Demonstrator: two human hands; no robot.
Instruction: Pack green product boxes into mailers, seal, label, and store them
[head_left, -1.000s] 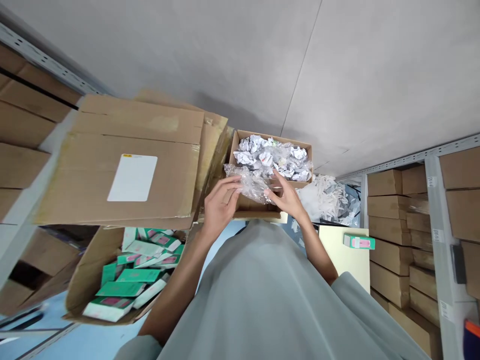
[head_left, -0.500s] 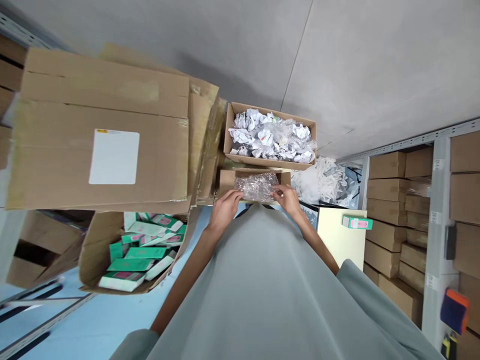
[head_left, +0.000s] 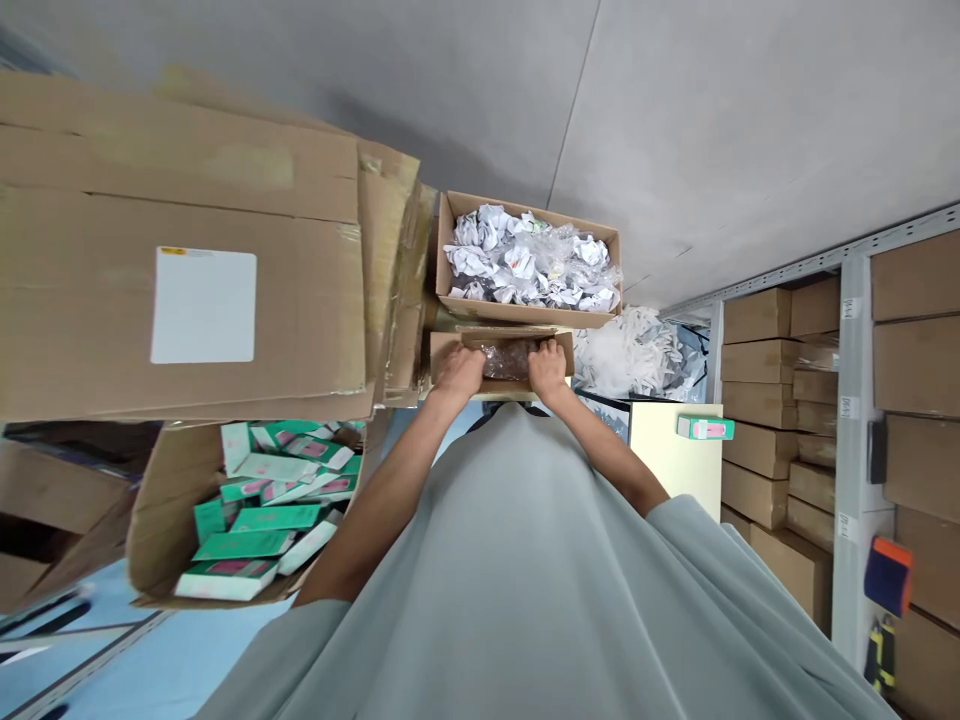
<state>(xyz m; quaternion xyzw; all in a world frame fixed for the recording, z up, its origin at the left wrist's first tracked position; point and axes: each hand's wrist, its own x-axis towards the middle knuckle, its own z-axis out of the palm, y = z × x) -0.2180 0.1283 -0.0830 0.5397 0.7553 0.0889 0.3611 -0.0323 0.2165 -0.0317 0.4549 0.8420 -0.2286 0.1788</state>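
Observation:
A small open cardboard box [head_left: 444, 352] stands in front of my body, with clear plastic wrap [head_left: 507, 360] lying inside it. At the left end of the wrap my left hand [head_left: 460, 370] is closed, its fingers bent down into the box. My right hand [head_left: 547, 366] is closed at the other end, fingers curled over the box opening. Both fingertips are hidden, so what they grip cannot be made out.
Behind stands a larger box [head_left: 525, 312] of crumpled paper. Flattened cartons [head_left: 300, 300] are stacked left, above a carton [head_left: 161, 510] of green-white boxes. One green box [head_left: 705, 428] lies on a pale surface [head_left: 667, 460] at right, near shelves [head_left: 855, 400].
The plastic wrap has gone from the top of the small box down inside it. Both hands have moved inward and curled at the opening. The view has shifted slightly.

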